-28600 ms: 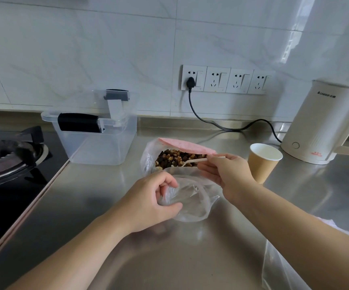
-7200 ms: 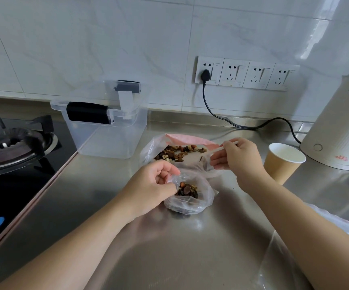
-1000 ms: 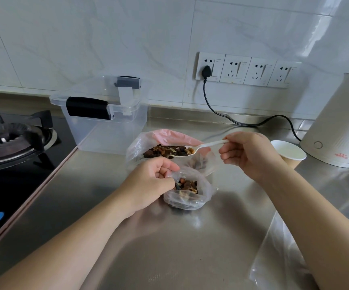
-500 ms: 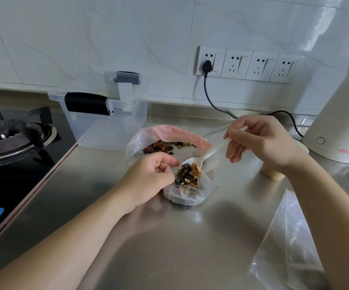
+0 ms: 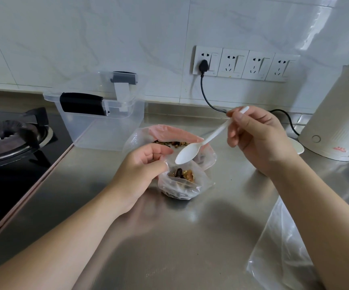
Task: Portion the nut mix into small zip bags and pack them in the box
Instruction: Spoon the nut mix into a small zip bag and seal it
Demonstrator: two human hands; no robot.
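Observation:
A small clear zip bag (image 5: 183, 184) stands on the steel counter, part filled with nut mix. My left hand (image 5: 142, 171) pinches its left rim and holds the mouth wide. My right hand (image 5: 255, 139) grips the handle of a white plastic spoon (image 5: 187, 154). The spoon's bowl is empty and hovers just above the bag's mouth. Behind it lies the large bag of nut mix (image 5: 169, 139) with a pink top edge. The clear storage box (image 5: 106, 114) with black latches stands at the back left, with nothing visible inside.
A gas hob (image 5: 8, 141) fills the left side. A white kettle (image 5: 336, 114) stands at the right, its cord plugged into the wall sockets (image 5: 240, 63). A paper cup (image 5: 295, 145) peeks out behind my right wrist. Spare clear bags (image 5: 284, 252) lie at the lower right.
The spoon carried nut mix from the large bag to the small bag and tipped it in. It is now empty and lifted slightly above the mouth. My left hand stayed put.

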